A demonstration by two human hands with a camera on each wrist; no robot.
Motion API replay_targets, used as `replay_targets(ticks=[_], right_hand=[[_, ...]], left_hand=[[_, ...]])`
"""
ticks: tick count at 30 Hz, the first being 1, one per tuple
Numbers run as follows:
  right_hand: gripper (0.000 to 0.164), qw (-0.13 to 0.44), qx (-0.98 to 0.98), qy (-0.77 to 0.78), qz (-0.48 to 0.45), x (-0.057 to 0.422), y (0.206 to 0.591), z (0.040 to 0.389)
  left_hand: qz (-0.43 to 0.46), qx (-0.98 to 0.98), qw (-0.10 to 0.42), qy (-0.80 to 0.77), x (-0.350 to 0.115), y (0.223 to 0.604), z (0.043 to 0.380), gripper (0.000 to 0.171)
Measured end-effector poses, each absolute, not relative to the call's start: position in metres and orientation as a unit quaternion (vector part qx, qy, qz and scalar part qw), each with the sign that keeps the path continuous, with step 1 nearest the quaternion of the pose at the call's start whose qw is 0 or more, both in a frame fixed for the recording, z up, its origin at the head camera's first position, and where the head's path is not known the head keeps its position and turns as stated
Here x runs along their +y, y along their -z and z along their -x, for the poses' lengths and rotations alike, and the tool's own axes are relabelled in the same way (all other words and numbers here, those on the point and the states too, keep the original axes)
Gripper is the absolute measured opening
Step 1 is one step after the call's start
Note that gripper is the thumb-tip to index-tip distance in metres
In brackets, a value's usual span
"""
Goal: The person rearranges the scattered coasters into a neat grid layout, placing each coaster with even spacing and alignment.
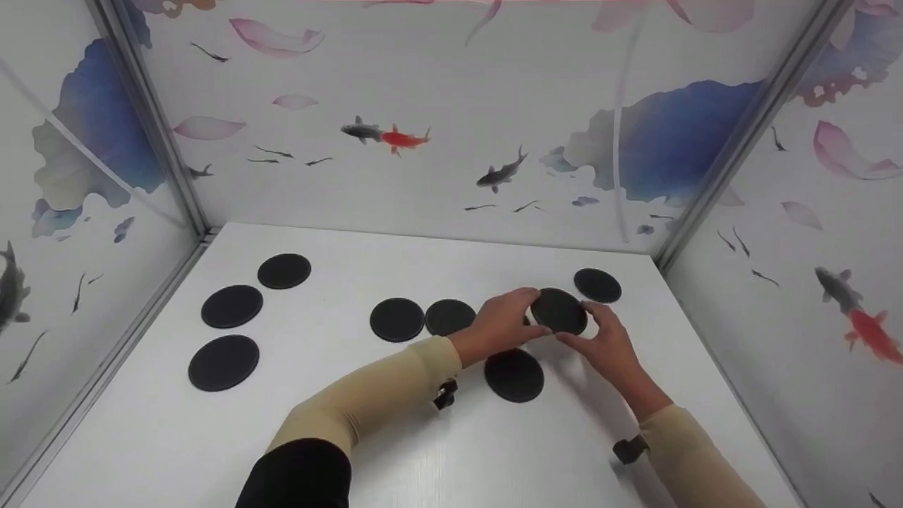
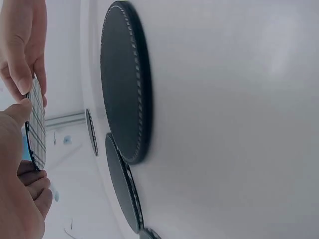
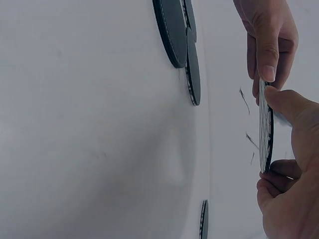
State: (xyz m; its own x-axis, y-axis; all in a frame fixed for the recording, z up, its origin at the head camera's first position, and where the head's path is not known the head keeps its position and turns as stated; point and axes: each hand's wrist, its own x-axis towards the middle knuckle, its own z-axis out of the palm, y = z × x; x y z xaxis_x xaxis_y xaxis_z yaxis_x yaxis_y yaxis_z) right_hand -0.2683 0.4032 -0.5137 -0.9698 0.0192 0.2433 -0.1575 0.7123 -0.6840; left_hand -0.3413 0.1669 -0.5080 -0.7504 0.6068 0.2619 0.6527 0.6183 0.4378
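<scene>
Both hands hold one round black coaster (image 1: 559, 312) raised off the table, its plain black face up in the head view. The left hand (image 1: 497, 321) pinches its left edge between thumb and fingers. At the right edge, the right hand (image 1: 612, 346) pinches it the same way. A plaid pattern shows on the underside of the held coaster (image 2: 37, 124) in the left wrist view. Below the hands lies another black coaster (image 1: 513, 375) with a stitched rim. One more coaster (image 3: 193, 69), seen in the right wrist view, is mostly hidden by the left hand in the head view.
Two coasters, one (image 1: 396, 319) beside another (image 1: 450, 316), lie left of the hands. Three more (image 1: 231, 306) form a column at the table's left. A single coaster (image 1: 597, 285) lies at the back right. Printed panels (image 1: 437, 190) wall the white table (image 1: 395, 451) on three sides.
</scene>
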Motion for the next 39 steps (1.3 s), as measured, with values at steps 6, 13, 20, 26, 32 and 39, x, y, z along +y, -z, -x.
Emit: replay_targets(ticks=[6, 13, 20, 26, 32, 39], right_hand=[[0.085, 0.114, -0.917, -0.379, -0.053, 0.38, 0.514, 0.272], [0.081, 0.113, -0.91, -0.392, -0.077, 0.35, 0.517, 0.272], [0.082, 0.098, -0.912, -0.388, -0.086, 0.321, 0.521, 0.268], [0.083, 0.074, -0.913, -0.392, -0.085, 0.3, 0.524, 0.268], [0.084, 0.073, -0.916, -0.38, -0.103, 0.28, 0.526, 0.27], [0.085, 0.069, -0.913, -0.384, -0.118, 0.259, 0.527, 0.269]], left_hand=[[0.335, -0.901, 0.052, 0.271, 0.139, 0.507, 0.336, 0.077], [0.324, -0.905, 0.063, 0.27, 0.106, 0.508, 0.327, 0.075], [0.314, -0.908, 0.08, 0.266, 0.076, 0.515, 0.316, 0.076], [0.303, -0.907, 0.09, 0.277, 0.054, 0.521, 0.308, 0.076], [0.287, -0.911, 0.096, 0.278, 0.033, 0.523, 0.3, 0.075], [0.281, -0.917, 0.101, 0.264, 0.012, 0.522, 0.292, 0.075]])
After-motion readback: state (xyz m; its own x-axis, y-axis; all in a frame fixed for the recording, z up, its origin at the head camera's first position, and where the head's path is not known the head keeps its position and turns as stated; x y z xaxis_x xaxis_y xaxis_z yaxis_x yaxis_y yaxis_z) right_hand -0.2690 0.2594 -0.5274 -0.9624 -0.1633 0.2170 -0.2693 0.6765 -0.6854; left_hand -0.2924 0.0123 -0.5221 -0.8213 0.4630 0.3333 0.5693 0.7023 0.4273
